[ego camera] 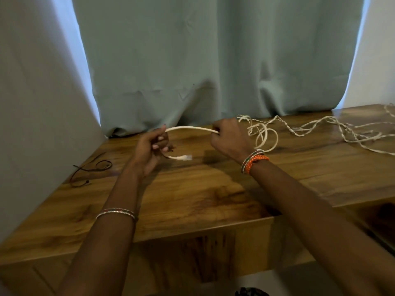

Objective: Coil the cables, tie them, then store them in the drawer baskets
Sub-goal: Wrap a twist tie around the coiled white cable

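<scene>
White cable [192, 128] stretches in a shallow arc between two hands above a wooden table [192, 199], seen from the head camera. The left hand [152, 146] curls its fingers around the cable close to its end, and the short tail drops from the fist to a clear plug [186, 157] hanging just over the tabletop. The right hand [229, 137] pinches the same cable farther along, fingers closed on it, knuckles toward the camera. Behind that hand the cable falls into a few loose loops [266, 137] resting on the table, then runs on to the right as a tangled, twisted length [342, 129] spread across the far right side of the surface, well apart from the hands.

A thin dark cord [92, 169] lies in a loose curl near the table's left edge, beside the pale wall. Silver bangles [116, 212] circle the left forearm; an orange braided band with thin bangles [254, 161] sits on the right wrist. A pale green curtain [213, 60] hangs behind the table, its hem touching the back edge. Below the front edge, an opening in the table shows wood panels in shadow.
</scene>
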Demonstrator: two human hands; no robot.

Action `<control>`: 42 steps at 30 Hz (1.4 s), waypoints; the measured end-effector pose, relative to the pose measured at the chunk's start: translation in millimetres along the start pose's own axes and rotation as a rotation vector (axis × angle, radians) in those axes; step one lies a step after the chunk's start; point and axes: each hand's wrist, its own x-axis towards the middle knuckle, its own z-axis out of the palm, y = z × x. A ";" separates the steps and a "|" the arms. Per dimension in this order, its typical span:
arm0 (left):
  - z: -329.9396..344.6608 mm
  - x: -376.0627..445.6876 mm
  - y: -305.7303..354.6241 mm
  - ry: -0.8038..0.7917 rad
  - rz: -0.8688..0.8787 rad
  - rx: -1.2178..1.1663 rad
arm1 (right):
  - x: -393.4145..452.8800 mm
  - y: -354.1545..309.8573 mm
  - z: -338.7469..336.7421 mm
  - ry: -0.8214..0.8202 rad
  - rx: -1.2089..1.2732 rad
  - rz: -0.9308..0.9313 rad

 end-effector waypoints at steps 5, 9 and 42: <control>-18.7 3.5 3.9 0.152 0.079 -0.200 | 0.0 32.7 -25.4 -0.059 -0.196 -0.198; -35.5 6.0 -0.6 0.283 0.078 -0.225 | -8.8 59.3 -35.3 0.012 -0.256 -0.341; 47.4 -3.5 1.3 -0.245 -0.240 -0.181 | -4.3 -30.4 -26.2 -0.038 0.165 -0.023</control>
